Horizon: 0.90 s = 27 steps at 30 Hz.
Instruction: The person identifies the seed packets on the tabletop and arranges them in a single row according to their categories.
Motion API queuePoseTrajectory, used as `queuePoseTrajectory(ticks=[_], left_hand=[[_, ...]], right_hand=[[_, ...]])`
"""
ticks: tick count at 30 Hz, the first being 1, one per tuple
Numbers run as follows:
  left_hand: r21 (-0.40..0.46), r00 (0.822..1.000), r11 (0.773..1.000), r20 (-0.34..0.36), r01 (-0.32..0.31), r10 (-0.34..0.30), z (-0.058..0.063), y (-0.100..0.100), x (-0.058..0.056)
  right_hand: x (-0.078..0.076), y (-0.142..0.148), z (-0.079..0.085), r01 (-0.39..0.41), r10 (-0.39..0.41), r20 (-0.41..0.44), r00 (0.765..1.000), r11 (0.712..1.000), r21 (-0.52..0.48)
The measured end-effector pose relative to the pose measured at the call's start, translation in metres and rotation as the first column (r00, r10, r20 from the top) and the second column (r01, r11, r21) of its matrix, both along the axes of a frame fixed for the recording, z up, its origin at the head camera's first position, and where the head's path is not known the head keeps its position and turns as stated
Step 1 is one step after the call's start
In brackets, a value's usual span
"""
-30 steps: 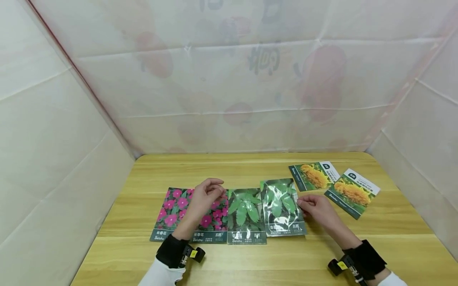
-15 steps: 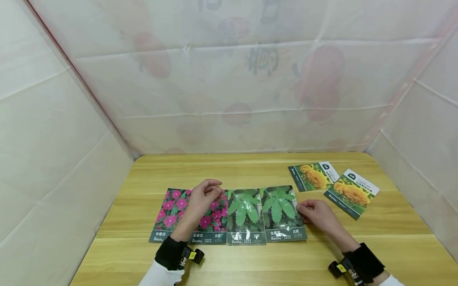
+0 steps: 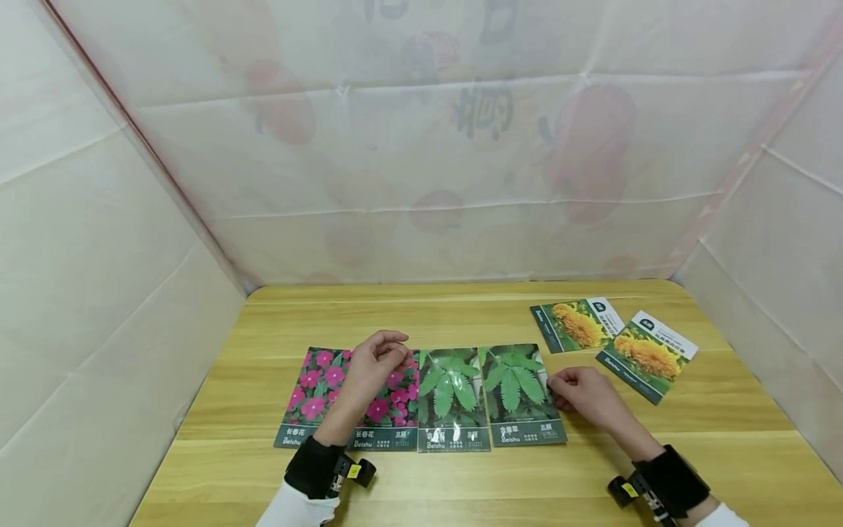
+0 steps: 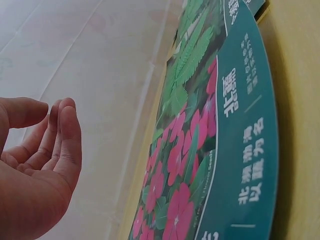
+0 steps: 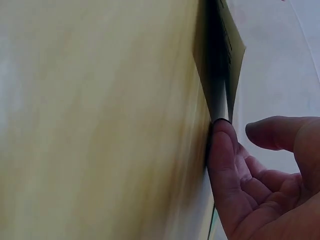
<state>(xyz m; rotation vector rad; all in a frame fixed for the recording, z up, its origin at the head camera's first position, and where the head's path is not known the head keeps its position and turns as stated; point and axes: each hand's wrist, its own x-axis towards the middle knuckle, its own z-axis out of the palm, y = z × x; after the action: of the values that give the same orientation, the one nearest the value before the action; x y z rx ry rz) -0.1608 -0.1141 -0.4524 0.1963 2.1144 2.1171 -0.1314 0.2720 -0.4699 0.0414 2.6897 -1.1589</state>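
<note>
Four-cornered seed packets lie in a row on the table. On the left are two with pink flowers, one packet (image 3: pixel 312 391) at the end and another packet (image 3: pixel 388 410) beside it. Right of them come two green-leaf packets, the inner packet (image 3: pixel 453 395) and the outer packet (image 3: pixel 516 388). My left hand (image 3: pixel 375 366) hovers over the pink pair, fingers loosely bent and holding nothing. At the outer leaf packet's right edge is my right hand (image 3: pixel 586 395). In the right wrist view a fingertip touches a packet's edge (image 5: pixel 220 112), while the thumb (image 5: pixel 270 132) stands apart.
Two packets with orange flowers lie at the back right, one packet (image 3: pixel 579 324) farther off and one packet (image 3: pixel 648 356) nearer, tilted. Pale fabric walls (image 3: pixel 421 183) enclose the wooden table (image 3: pixel 474 487) at the back and sides.
The outer green-leaf packet came down toward the table and now lines up closely with its neighbour. My right hand shifted slightly down with it. My left hand barely moved.
</note>
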Motion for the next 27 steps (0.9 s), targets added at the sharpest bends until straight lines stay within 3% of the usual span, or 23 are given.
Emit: queuePoseTrajectory(ticks=[9, 14, 17, 19, 21, 23, 25, 27], left_hand=[[-0.004, 1.000, 1.000, -0.003, -0.005, 0.004, -0.002, -0.001, -0.001], [-0.012, 0.998, 1.000, -0.068, 0.015, -0.016, -0.007, -0.002, -0.001], [-0.101, 0.985, 0.994, -0.163, 0.031, -0.047, -0.021, -0.004, -0.004], [-0.209, 0.970, 0.977, -0.227, 0.038, -0.086, -0.025, -0.003, -0.005], [-0.353, 0.952, 0.935, -0.270, 0.039, -0.142, -0.022, 0.001, -0.005], [-0.487, 0.935, 0.871, -0.279, 0.060, -0.221, -0.008, 0.008, -0.004], [-0.618, 0.912, 0.781, -0.264, 0.090, -0.314, 0.007, 0.017, -0.001], [-0.740, 0.872, 0.666, -0.262, 0.094, -0.413, 0.013, 0.024, -0.001]], right_hand=[[0.001, 0.003, 0.003, -0.046, 0.047, -0.016, 0.999, 0.997, 0.054], [0.002, 0.001, 0.005, -0.066, 0.071, -0.052, 0.996, 0.993, 0.102], [0.003, -0.004, 0.009, -0.079, 0.096, -0.092, 0.991, 0.982, 0.173], [0.003, -0.010, 0.014, -0.092, 0.129, -0.141, 0.982, 0.966, 0.242], [0.003, -0.016, 0.018, -0.118, 0.185, -0.188, 0.965, 0.940, 0.321], [0.003, -0.022, 0.021, -0.165, 0.268, -0.211, 0.940, 0.899, 0.405], [0.002, -0.027, 0.023, -0.226, 0.359, -0.206, 0.911, 0.848, 0.480], [0.002, -0.031, 0.021, -0.288, 0.433, -0.173, 0.885, 0.800, 0.527]])
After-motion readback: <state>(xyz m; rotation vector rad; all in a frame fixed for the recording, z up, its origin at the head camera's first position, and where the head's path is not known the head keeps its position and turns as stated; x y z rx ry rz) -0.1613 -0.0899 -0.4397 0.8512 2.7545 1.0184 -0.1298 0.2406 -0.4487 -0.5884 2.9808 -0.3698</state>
